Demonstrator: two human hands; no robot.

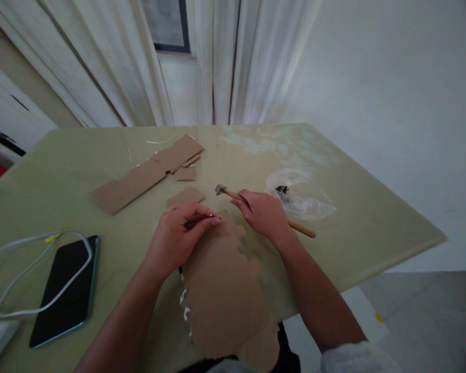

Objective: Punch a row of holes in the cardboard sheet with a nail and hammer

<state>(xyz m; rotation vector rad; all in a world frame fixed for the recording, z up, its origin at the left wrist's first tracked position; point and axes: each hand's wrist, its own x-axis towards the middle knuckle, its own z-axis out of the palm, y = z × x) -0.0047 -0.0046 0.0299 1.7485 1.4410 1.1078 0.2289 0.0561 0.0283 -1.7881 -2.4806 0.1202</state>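
My left hand (180,235) rests on the top edge of a large torn cardboard sheet (225,295) that lies toward me on the table. Its fingers pinch a small dark object that is too small to identify. My right hand (262,212) grips the wooden handle of a small hammer (233,194), whose metal head points left and sits just above the table, beyond the cardboard's edge.
A long cardboard strip (140,178) and smaller scraps (186,196) lie farther back. A clear plastic bag (299,194) with small dark pieces sits right of the hammer. A black phone (66,290) and a white cable (31,274) lie at left. The table's right edge (411,248) is close.
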